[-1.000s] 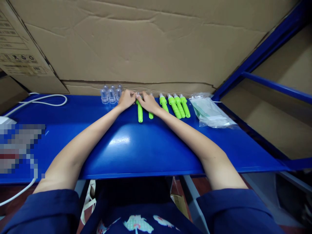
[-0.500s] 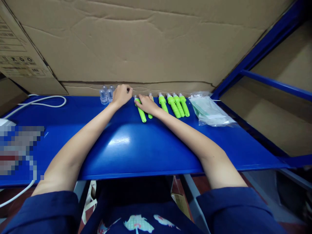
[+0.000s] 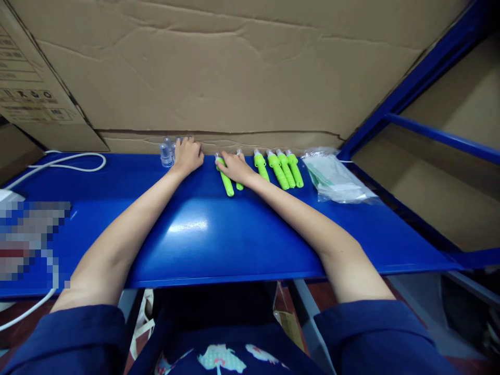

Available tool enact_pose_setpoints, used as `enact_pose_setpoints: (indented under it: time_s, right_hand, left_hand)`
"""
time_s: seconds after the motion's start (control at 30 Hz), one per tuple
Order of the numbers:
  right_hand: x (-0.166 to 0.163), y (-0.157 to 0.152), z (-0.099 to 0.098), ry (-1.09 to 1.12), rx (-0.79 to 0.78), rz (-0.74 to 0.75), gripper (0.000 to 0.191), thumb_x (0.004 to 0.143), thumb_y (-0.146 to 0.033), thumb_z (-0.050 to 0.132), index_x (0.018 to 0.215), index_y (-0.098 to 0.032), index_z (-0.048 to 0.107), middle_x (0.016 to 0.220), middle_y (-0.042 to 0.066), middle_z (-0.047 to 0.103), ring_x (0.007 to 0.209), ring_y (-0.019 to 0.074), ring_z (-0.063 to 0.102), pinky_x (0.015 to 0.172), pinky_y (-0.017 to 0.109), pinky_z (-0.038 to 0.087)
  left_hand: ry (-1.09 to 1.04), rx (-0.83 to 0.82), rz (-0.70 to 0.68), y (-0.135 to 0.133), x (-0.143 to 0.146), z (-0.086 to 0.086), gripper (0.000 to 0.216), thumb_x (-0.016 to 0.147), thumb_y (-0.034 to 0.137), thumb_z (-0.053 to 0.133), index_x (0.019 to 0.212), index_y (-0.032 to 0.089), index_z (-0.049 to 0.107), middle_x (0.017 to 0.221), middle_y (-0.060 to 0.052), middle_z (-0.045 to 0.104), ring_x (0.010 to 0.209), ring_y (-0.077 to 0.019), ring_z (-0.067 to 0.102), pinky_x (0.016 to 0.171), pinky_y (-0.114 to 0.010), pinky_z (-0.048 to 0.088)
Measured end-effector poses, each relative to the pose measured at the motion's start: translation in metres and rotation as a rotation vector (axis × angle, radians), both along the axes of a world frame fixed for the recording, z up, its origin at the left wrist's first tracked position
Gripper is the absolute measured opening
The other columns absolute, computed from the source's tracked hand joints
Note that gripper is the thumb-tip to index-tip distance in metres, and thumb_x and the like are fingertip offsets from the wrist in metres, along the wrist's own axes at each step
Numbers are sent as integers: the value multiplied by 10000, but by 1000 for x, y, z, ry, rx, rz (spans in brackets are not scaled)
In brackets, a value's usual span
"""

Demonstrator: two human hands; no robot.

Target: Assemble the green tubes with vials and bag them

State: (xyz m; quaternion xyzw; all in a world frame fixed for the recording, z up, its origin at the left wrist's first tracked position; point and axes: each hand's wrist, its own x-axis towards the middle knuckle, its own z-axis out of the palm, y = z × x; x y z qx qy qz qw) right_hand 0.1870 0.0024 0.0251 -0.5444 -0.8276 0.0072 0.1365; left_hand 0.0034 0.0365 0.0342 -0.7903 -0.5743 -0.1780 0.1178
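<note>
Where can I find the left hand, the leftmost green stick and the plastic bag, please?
Left hand [image 3: 189, 156]: head view, on the back of the hand.
Leftmost green stick [image 3: 226, 182]: head view, on its green body.
Plastic bag [image 3: 340, 179]: head view, middle of its upper face.

Left fingers [image 3: 186, 142] are at clear vials [image 3: 166, 155]; right fingers [image 3: 226, 158] touch green tubes [image 3: 227, 183].

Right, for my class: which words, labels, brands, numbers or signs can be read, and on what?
No words, brands or numbers are legible.
Left cardboard panel: four symbols in a row; printed lines too blurred.
Clear containers: any marks too small.
Green tubes, plastic bag: none readable.
</note>
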Motion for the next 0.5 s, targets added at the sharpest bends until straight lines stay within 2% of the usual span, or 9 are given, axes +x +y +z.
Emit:
enact_pose_setpoints:
  time_s: [0.5]
  right_hand:
    - [0,1,-2,-4,0,-30,431,1099,-420,389,1312,-83,551,1280,219,712,1243,363,644,1079,488,365]
  left_hand:
    - [69,-22,-54,2,0,-3,446,911,241,436,1168,39,740,1268,-270,657,1265,-448,553,1030,-537,433]
